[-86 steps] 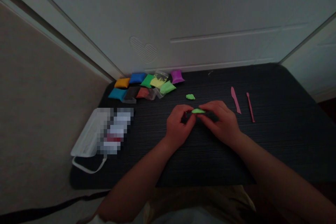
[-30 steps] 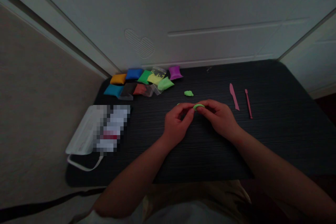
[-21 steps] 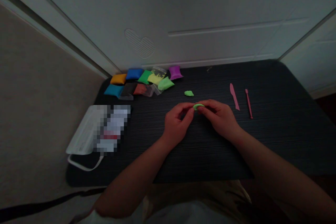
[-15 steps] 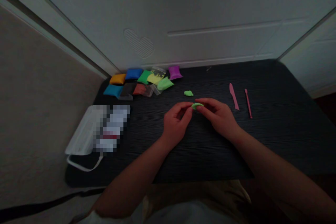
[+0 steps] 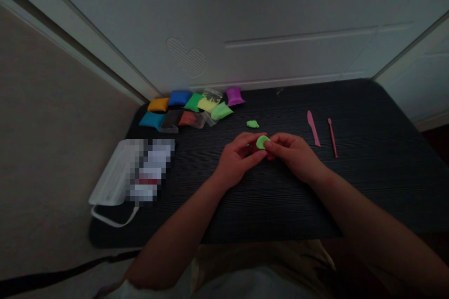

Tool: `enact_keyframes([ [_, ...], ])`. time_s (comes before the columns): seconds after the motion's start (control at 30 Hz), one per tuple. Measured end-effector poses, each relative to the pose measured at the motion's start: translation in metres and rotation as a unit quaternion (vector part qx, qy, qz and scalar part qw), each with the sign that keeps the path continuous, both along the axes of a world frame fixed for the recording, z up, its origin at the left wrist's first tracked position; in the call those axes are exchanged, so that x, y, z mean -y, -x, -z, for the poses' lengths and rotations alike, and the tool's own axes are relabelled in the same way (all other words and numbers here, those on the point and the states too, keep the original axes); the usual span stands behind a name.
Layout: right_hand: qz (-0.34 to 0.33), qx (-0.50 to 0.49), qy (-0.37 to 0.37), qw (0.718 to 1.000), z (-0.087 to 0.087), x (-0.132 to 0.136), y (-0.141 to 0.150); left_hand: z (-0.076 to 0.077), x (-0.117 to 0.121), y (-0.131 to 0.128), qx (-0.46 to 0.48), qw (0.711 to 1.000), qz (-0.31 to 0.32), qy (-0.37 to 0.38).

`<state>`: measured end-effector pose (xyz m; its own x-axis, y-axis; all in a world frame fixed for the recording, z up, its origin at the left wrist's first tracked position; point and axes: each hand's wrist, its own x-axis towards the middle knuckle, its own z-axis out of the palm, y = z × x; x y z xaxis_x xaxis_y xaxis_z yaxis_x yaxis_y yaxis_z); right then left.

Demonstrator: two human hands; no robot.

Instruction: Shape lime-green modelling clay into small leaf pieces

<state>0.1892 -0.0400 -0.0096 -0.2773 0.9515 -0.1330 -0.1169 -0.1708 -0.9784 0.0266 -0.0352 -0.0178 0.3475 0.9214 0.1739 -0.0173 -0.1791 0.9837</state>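
Observation:
A flattened round piece of light green modelling clay [image 5: 261, 142] is held between my two hands above the dark table. My right hand [image 5: 293, 154] pinches it, with the thumb pressed on its face. Around its left side curl the fingers and thumb of my left hand [image 5: 235, 161], fingertips at its edge. Just beyond the hands, a smaller lump of the same green clay [image 5: 252, 124] lies on the table. To the right are a pink plastic clay knife [image 5: 313, 128] and a thin pink modelling tool [image 5: 333, 138].
Several bags of coloured clay, such as a purple one [image 5: 235, 96] and a blue one [image 5: 179, 98], lie along the table's back left. A white face mask [image 5: 117, 173] and a blurred-out flat item [image 5: 152, 170] are at the left. Behind the table [image 5: 379, 177] stands a white panel [image 5: 298, 4].
The green clay has been turned from nearly edge-on so that its round face shows. My left hand's thumb and fingers have shifted right around it.

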Motion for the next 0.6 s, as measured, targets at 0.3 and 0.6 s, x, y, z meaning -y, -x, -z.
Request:
enact_keyframes([
  [0.3, -0.065, -0.064, 0.063, 0.994, 0.001, 0.001, -0.0028, 0.0002, -0.0031, 0.0003, 0.021, 0.999, 0.009, 0.031],
  [0.6, -0.07, -0.081, 0.075, 0.991, 0.0039, 0.0012, -0.003, 0.0013, -0.0025, -0.0012, 0.038, 0.998, -0.01, 0.055],
])
